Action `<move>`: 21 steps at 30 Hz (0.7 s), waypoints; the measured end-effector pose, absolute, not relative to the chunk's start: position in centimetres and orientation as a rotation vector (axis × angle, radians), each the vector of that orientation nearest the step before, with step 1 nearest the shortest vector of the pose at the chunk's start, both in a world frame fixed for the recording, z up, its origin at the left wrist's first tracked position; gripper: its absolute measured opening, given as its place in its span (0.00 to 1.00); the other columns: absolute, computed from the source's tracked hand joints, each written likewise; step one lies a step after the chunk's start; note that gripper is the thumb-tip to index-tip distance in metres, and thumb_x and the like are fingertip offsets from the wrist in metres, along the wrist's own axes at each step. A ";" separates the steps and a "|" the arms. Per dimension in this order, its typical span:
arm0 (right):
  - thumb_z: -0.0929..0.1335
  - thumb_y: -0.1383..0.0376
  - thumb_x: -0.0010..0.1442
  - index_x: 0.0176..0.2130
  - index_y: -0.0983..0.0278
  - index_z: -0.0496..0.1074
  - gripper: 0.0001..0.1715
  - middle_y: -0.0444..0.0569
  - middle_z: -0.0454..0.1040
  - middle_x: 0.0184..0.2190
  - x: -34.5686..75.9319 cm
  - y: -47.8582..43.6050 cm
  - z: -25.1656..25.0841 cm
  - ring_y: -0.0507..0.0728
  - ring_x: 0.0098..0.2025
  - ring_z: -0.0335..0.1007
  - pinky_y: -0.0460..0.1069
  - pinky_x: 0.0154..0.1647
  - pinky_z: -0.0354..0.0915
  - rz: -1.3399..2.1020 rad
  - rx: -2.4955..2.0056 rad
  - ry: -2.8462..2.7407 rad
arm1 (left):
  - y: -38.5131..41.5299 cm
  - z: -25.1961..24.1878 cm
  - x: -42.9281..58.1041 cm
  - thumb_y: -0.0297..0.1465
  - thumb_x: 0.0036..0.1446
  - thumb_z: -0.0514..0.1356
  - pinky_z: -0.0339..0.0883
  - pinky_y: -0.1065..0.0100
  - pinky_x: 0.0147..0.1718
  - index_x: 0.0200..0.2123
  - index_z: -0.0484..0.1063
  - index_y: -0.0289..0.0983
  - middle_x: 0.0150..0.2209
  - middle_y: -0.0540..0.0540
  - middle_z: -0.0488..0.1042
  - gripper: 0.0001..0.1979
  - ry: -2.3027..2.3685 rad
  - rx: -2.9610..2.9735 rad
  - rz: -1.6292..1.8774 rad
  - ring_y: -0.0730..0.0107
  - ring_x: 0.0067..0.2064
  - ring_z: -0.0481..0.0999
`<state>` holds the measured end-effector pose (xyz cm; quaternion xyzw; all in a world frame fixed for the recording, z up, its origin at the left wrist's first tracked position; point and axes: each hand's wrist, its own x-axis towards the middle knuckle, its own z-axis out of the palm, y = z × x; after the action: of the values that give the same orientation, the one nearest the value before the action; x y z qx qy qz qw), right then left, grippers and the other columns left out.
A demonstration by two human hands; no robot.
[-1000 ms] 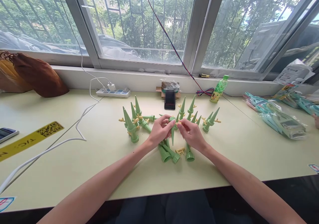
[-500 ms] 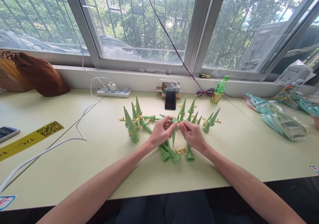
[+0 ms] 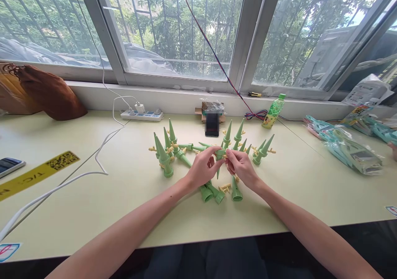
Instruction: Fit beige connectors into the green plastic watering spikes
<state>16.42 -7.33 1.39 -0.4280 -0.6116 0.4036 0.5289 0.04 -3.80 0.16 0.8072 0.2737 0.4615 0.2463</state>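
My left hand (image 3: 203, 169) is closed round a green plastic cone spike (image 3: 218, 159), held point down above the table. My right hand (image 3: 242, 167) pinches a small yellow valve piece at the spike's side, fingers pressed together. Around both hands lie and stand several more green cone spikes (image 3: 163, 157), some upright at the left and behind (image 3: 238, 135), some lying under my wrists (image 3: 214, 191). A loose yellow valve piece (image 3: 225, 187) rests on the table between the lying spikes.
A pale green table (image 3: 93, 204) runs under the window. On it are a white power strip (image 3: 141, 114), a white cable (image 3: 62, 181), a phone (image 3: 211, 124) propped at the back, a green bottle (image 3: 273, 111), a brown bag (image 3: 46, 92) and plastic packets (image 3: 350, 150) at the right.
Both hands have drawn slightly closer together and nearer to me. The held spike has shifted a little to the right, with my right fingers working at its side.
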 end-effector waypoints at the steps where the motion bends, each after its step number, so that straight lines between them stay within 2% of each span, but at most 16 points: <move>1: 0.63 0.49 0.65 0.21 0.63 0.60 0.28 0.39 0.58 0.13 16.4 -7.3 1.4 0.48 0.14 0.54 0.46 0.17 0.53 0.993 -1.021 -1.441 | -3.7 0.0 0.0 0.32 0.61 0.59 0.62 0.76 0.22 0.48 0.67 0.37 0.32 0.50 0.72 0.13 0.739 2.237 1.277 0.81 0.22 0.64; 4: 0.64 0.51 0.65 0.20 0.63 0.61 0.28 0.38 0.55 0.11 16.5 -7.3 1.4 0.48 0.13 0.52 0.46 0.16 0.52 1.085 -1.016 -1.375 | -3.6 -0.2 0.0 0.31 0.62 0.59 0.63 0.75 0.23 0.48 0.67 0.38 0.37 0.48 0.73 0.11 0.704 2.338 1.316 0.82 0.22 0.65; 8: 0.65 0.54 0.64 0.18 0.64 0.62 0.27 0.38 0.53 0.11 16.5 -7.2 1.4 0.47 0.13 0.51 0.45 0.16 0.51 1.171 -0.990 -1.305 | -3.6 -0.2 -0.2 0.30 0.65 0.56 0.64 0.74 0.26 0.49 0.66 0.38 0.36 0.48 0.71 0.10 0.653 2.494 1.371 0.81 0.24 0.65; 15: 0.64 0.62 0.61 0.13 0.63 0.54 0.29 0.38 0.48 0.10 16.4 -7.1 1.7 0.47 0.13 0.51 0.45 0.17 0.47 1.294 -0.960 -1.252 | -3.8 -0.3 -0.3 0.27 0.66 0.53 0.61 0.75 0.25 0.50 0.66 0.39 0.36 0.47 0.69 0.11 0.593 2.672 1.407 0.77 0.28 0.65; 18: 0.64 0.61 0.62 0.14 0.63 0.56 0.27 0.38 0.51 0.10 16.4 -7.1 1.5 0.47 0.14 0.51 0.45 0.17 0.49 1.273 -0.991 -1.261 | -3.8 -0.2 -0.2 0.27 0.65 0.53 0.62 0.75 0.26 0.49 0.67 0.39 0.36 0.47 0.70 0.10 0.581 2.606 1.416 0.78 0.27 0.65; 21: 0.64 0.56 0.64 0.22 0.63 0.62 0.22 0.38 0.56 0.13 16.2 -7.1 1.3 0.47 0.14 0.51 0.45 0.16 0.52 1.124 -1.038 -1.312 | -3.8 0.1 0.0 0.27 0.64 0.55 0.63 0.75 0.24 0.47 0.68 0.38 0.36 0.47 0.71 0.09 0.617 2.440 1.435 0.81 0.24 0.64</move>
<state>16.25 -7.11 1.32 -0.4355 -0.5504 0.4717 0.5338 0.00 -3.79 0.15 0.8361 0.2112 0.4915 0.1219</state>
